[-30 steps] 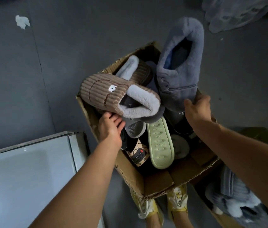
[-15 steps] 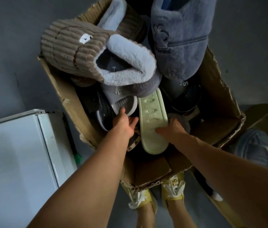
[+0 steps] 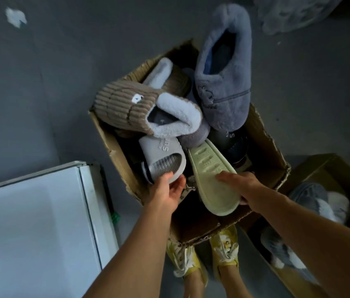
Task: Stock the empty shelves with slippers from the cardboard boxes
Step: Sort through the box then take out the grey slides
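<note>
- Cardboard box point(image 3: 266, 143) on the grey floor point(image 3: 41, 82), open, heaped with slippers; torn near edge just above two yellow shoes point(image 3: 223, 250).
- Left hand point(image 3: 165, 194) at the box's near left side, fingers point(image 3: 165, 176) curled up around the open toe end of a grey slide slipper point(image 3: 161, 155), thumb out to the right; grips it.
- Raised lettering on the grey slide's strap, partly readable: "SU…" with smaller letters above, rest hidden.
- Right hand point(image 3: 240, 183) over the box's near middle, fingers laid across the ridged sole of a pale green slide slipper point(image 3: 210, 175), thumb tucked under its right edge; holds it sole up, heel toward the near edge.
- Brown corduroy slipper point(image 3: 124, 104) with white fleece lining on top at the box's left side, small white patch on its upper, no legible writing.
- Blue-grey fleece slipper point(image 3: 223, 82) leaning over the box's far right edge, opening upward; small dark stitched wording near the toe, too small to read.
- Dark slide slipper point(image 3: 230, 143) beneath it, pale letter "S" visible, rest cannot be read.
- Second cardboard box point(image 3: 320, 168) at the right, with grey and white fleece slippers point(image 3: 311, 196) inside.
- White shelf panel point(image 3: 30, 222) at lower left, bare surface, just beside the first box's left wall.
- White scrap point(image 3: 16, 17) on the floor toward the far left corner.
</note>
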### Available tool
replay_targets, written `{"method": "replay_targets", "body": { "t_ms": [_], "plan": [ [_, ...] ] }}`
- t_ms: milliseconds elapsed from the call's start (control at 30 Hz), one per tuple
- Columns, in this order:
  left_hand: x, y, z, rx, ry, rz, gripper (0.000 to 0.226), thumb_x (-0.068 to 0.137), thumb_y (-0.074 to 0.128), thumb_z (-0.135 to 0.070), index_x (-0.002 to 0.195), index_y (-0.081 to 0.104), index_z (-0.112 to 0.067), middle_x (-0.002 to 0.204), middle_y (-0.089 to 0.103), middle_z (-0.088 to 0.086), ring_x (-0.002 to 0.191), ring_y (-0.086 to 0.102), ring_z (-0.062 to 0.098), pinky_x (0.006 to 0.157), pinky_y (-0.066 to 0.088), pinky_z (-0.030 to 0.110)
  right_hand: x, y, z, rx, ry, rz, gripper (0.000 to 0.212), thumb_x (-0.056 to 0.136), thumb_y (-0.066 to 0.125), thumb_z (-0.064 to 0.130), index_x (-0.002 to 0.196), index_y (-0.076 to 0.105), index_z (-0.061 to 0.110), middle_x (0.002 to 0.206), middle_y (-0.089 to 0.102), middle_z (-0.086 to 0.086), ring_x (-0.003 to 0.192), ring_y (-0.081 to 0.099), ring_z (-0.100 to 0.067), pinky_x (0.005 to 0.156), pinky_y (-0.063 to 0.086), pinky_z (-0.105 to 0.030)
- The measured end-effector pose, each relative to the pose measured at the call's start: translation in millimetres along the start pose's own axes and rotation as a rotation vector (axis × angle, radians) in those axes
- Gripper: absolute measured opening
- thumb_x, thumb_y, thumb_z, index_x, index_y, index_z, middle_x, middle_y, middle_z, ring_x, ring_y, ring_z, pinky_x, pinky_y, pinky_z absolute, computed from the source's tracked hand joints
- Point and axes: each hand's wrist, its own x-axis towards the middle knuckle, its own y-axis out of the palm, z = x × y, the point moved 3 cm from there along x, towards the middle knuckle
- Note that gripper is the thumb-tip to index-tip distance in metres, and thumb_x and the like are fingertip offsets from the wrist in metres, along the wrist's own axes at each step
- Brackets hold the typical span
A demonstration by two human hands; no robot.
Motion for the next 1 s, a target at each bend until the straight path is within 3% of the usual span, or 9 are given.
{"method": "replay_targets", "body": {
  "t_ms": [133,267,400,533,600,633,700,800,1000],
  "plan": [
    [-39.9,-25.4,11.0,-0.013,-0.048,0.055,0.027,0.092,0.056,-0.001,0.118,0.057,0.006,0.093,0.061,0.02,0.077,0.062,0.028,0.048,0.058,0.029,-30.3,-24.6,-1.0,-0.008,0.001,-0.059,0.054,0.075,0.079,0.034,0.113,0.051,0.007,0.096,0.061,-0.013,0.078,0.06,-0.028,0.056,0.05,-0.033],
    [-72.5,-46.5,12.9,-0.047,-0.045,0.096,0.035,0.093,0.055,-0.002,0.127,0.054,0.006,0.096,0.063,0.022,0.082,0.063,0.029,0.051,0.059,0.029,-50.8,-54.0,-2.8,-0.011,-0.056,-0.186,0.063,0.074,0.079,0.034,0.12,0.051,0.002,0.108,0.063,-0.02,0.091,0.064,-0.038,0.076,0.057,-0.049],
    [-101.6,-57.0,18.0,-0.062,-0.015,0.133,0.034,0.091,0.056,-0.001,0.124,0.057,0.004,0.105,0.064,0.023,0.089,0.065,0.032,0.057,0.061,0.033,-65.8,-75.6,-5.4,-0.046,-0.138,-0.238,0.062,0.073,0.079,0.034,0.119,0.054,0.002,0.102,0.065,-0.019,0.084,0.065,-0.034,0.073,0.056,-0.043],
    [-130.2,-60.5,33.0,-0.116,0.011,0.175,0.025,0.091,0.053,0.0,0.115,0.06,0.002,0.103,0.068,0.023,0.095,0.065,0.034,0.076,0.06,0.038,-91.1,-86.9,-7.7,-0.054,-0.224,-0.233,0.034,0.08,0.074,0.026,0.099,0.054,0.005,0.082,0.061,-0.012,0.07,0.06,-0.027,0.067,0.05,-0.037],
    [-142.5,-60.1,42.8,-0.146,0.004,0.198,0.025,0.092,0.052,0.0,0.115,0.06,0.003,0.099,0.071,0.024,0.096,0.066,0.035,0.078,0.06,0.039,-104.8,-89.5,-9.2,-0.031,-0.314,-0.229,0.023,0.083,0.072,0.019,0.086,0.051,0.011,0.078,0.057,-0.009,0.067,0.056,-0.021,0.066,0.05,-0.036],
    [-146.6,-59.1,47.6,-0.149,0.001,0.196,0.027,0.092,0.052,0.0,0.117,0.06,0.003,0.099,0.071,0.025,0.096,0.067,0.036,0.077,0.06,0.039,-110.9,-89.4,-10.1,-0.025,-0.374,-0.219,0.024,0.082,0.072,0.016,0.089,0.05,0.011,0.083,0.058,-0.009,0.069,0.055,-0.018,0.062,0.048,-0.032],
    [-151.4,-58.7,54.3,-0.143,0.005,0.176,0.03,0.092,0.052,0.0,0.121,0.058,0.005,0.103,0.07,0.026,0.095,0.067,0.035,0.074,0.061,0.038,-119.9,-84.5,-10.2,-0.134,-0.519,-0.213,0.043,0.078,0.075,0.013,0.112,0.048,0.012,0.097,0.056,-0.008,0.079,0.054,-0.016,0.058,0.043,-0.026],
    [-155.5,-58.5,54.0,-0.139,0.05,0.135,0.033,0.093,0.053,-0.004,0.125,0.057,0.004,0.111,0.068,0.026,0.095,0.068,0.032,0.076,0.06,0.037,-124.6,-76.9,-3.0,-0.5,-0.766,-0.324,0.069,0.069,0.079,0.014,0.129,0.045,0.02,0.115,0.05,-0.002,0.104,0.046,-0.019,0.077,0.042,-0.028],
    [-160.7,-60.5,22.9,-0.128,0.189,0.09,0.028,0.096,0.055,-0.012,0.123,0.059,-0.003,0.114,0.068,0.023,0.098,0.068,0.031,0.084,0.058,0.039,-133.2,-65.5,17.3,-0.92,-1.162,-0.506,0.08,0.048,0.086,0.013,0.119,0.049,0.016,0.12,0.05,-0.007,0.1,0.045,-0.025,0.078,0.043,-0.039]
  ]
}}
